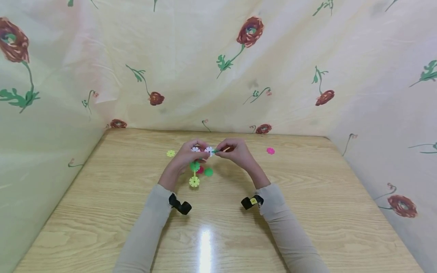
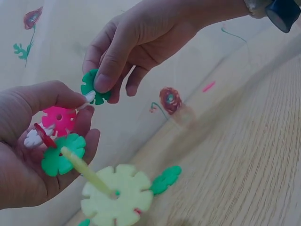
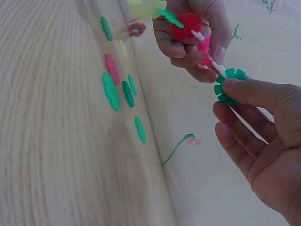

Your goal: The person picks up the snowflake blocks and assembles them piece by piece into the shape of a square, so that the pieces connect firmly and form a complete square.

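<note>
Left hand [image 1: 186, 156] has its grip closed round a chain of slotted discs [image 2: 51, 163], pinching the white disc [image 1: 209, 151] at one end. Right hand [image 1: 238, 152] pinches a green disc [image 2: 88, 82], edge against the white one. Chain's held above the worktop [image 1: 307, 182] (pale yellow disc [image 1: 192, 183] dangling nearest the wearer). Loose pink disc [image 1: 270, 151] lies off right.

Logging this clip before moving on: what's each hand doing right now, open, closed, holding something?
Left hand: closed, holding a chain of linked notched discs.
Right hand: closed, pinching a green notched disc.
</note>
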`<state>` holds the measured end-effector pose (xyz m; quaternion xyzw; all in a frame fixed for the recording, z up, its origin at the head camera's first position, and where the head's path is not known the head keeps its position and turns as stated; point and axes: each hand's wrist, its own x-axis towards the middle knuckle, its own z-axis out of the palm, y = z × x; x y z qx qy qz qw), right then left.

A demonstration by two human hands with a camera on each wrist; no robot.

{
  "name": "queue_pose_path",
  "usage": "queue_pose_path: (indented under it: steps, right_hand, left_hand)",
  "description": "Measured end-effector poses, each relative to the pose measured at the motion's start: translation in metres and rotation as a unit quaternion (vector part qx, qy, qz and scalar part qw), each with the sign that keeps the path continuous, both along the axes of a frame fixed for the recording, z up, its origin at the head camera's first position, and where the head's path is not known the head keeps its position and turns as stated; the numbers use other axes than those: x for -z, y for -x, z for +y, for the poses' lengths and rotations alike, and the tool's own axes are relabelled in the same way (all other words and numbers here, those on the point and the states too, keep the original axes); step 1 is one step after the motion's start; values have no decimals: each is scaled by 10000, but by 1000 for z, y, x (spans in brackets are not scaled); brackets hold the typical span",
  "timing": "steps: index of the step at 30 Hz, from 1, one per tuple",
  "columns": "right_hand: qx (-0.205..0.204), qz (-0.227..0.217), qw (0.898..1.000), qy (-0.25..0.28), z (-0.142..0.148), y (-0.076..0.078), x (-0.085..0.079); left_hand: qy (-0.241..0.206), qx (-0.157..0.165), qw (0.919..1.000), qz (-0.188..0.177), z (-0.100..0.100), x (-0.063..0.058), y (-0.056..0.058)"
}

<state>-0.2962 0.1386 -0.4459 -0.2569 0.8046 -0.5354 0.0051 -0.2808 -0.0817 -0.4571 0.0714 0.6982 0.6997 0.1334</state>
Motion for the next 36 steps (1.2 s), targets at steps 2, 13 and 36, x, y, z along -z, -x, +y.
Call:
queue_pose_path:
  steps: [2, 13, 36]
  right_hand:
    - [-34, 14, 10000, 3, 0, 0, 1]
    - [-559, -326, 9939, -897, 4, 6, 6]
    - [-1576, -516, 9438, -2859, -13, 9, 25]
  left_hand:
    - [95, 12, 10000, 15, 0, 1, 1]
    - [562, -42, 9984, -30, -5, 5, -1]
    - [646, 1, 9979, 27, -11, 1, 0]
